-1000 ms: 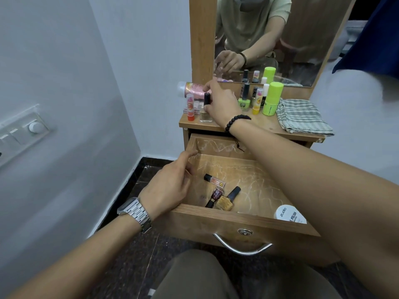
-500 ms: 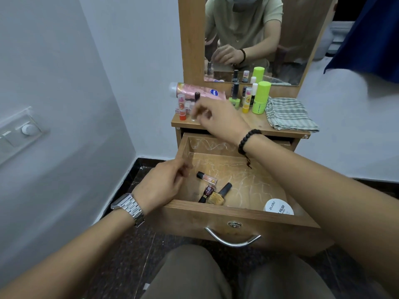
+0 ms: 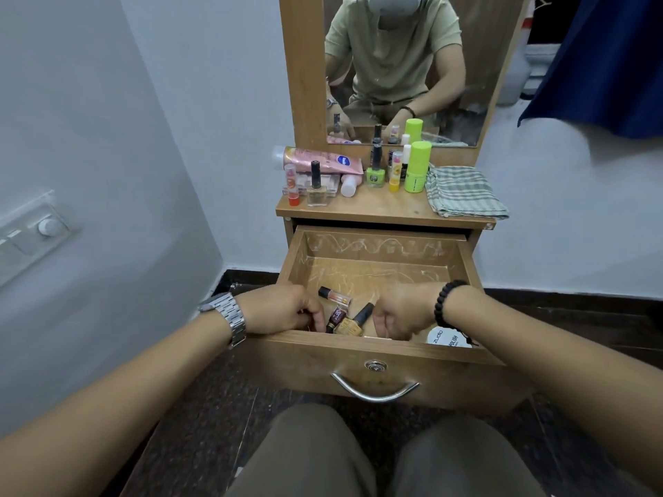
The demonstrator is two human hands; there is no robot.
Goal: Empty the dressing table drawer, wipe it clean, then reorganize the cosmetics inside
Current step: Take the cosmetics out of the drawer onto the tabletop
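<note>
1. Reaching into the open drawer (image 3: pixel 373 347), both hands sit low behind its front wall.
2. The left hand (image 3: pixel 283 309) has its fingers curled down at the dark red bottle (image 3: pixel 337 314); the fingertips are hidden by the wall, so I cannot tell if it grasps the bottle.
3. The right hand (image 3: pixel 403 310) is curled beside the gold polish (image 3: pixel 353 322), just right of its black cap; whether it grips anything I cannot tell.
4. In the drawer, a small clear tube (image 3: pixel 335 295) with a black cap lies behind the two bottles, and a white round tub (image 3: pixel 448 340) sits in the near right corner, partly under the right wrist.
5. On the tabletop (image 3: pixel 384 209) stand a red lipstick (image 3: pixel 292 188), a clear polish bottle (image 3: pixel 316 186), a pink tube (image 3: pixel 319 159) lying on its side, a green polish (image 3: pixel 375 166), a yellow stick (image 3: pixel 394 174) and a green canister (image 3: pixel 417 166).
6. A folded checked cloth (image 3: pixel 462 190) lies at the right of the tabletop.
7. The mirror (image 3: pixel 405 66) stands behind the bottles.
</note>
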